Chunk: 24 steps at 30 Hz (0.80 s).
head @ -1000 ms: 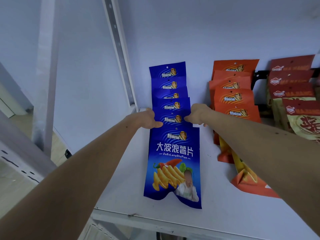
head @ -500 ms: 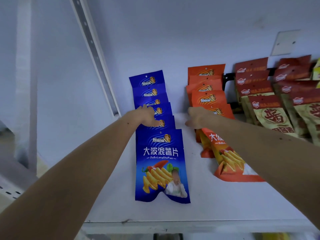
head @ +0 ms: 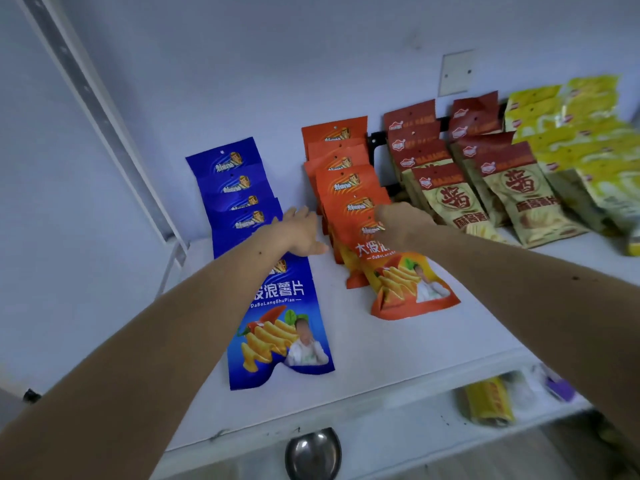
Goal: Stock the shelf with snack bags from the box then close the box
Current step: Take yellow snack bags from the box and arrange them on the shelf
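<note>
A slanted metal upright (head: 104, 123) bounds the white shelf (head: 398, 344) on the left, just beside the overlapping row of blue snack bags (head: 277, 306). The left hand (head: 301, 230) hovers flat, fingers straight and slightly spread, over the bare strip between that row and the orange snack bags (head: 346, 188). The right hand (head: 403, 223) curls its fingers onto the front orange bag's top edge. Tan-and-red bags (head: 460, 202) and yellow bags (head: 581, 140) follow. A wide bare band runs along the shelf's front lip.

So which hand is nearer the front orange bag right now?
Right. The right hand rests on the top of the front orange bag; the left hand is off to its left, over the blue bags.
</note>
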Tool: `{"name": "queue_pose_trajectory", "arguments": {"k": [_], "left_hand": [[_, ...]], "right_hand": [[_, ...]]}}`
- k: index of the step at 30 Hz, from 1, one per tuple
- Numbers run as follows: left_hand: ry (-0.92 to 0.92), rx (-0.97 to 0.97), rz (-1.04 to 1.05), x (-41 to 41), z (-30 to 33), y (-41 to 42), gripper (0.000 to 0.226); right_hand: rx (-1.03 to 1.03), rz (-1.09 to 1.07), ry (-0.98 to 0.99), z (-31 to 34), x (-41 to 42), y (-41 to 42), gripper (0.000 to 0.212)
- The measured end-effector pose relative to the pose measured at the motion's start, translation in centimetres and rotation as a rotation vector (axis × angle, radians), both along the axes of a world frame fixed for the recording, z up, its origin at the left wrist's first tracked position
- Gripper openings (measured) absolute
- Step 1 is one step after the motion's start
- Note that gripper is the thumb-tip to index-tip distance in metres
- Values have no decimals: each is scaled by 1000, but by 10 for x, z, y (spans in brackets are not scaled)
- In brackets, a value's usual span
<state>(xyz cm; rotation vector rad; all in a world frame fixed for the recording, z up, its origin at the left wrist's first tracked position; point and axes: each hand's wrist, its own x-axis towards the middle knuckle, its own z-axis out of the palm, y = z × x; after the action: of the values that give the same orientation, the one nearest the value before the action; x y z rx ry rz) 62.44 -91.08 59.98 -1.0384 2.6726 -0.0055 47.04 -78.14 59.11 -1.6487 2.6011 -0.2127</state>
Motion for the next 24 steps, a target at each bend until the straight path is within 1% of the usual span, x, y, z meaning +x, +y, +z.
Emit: {"name": "queue_pose_trajectory", "arguments": {"k": [2,4,9,15,20,24], "left_hand": [[34,20,-51,-17,-6,11,85],[43,40,-96,-35,-9,27,89],[6,35,-214,-82,-11,69,89],[3,64,-332,-145,-3,123,90],[29,45,-399,-209,-13,173,77],[42,94,-455,-255,-20,223,83]], "right_hand": [[-8,-29,2,-2,-10,20,27],[-8,-71,7,-4,-21,42,30],[24,-200,46,-11,-59,94,28],[21,-313,52,-13,-108,161,34],[43,-360,46,-22,-161,222,37],[61,-401,23,-28,-205,276,39]]}}
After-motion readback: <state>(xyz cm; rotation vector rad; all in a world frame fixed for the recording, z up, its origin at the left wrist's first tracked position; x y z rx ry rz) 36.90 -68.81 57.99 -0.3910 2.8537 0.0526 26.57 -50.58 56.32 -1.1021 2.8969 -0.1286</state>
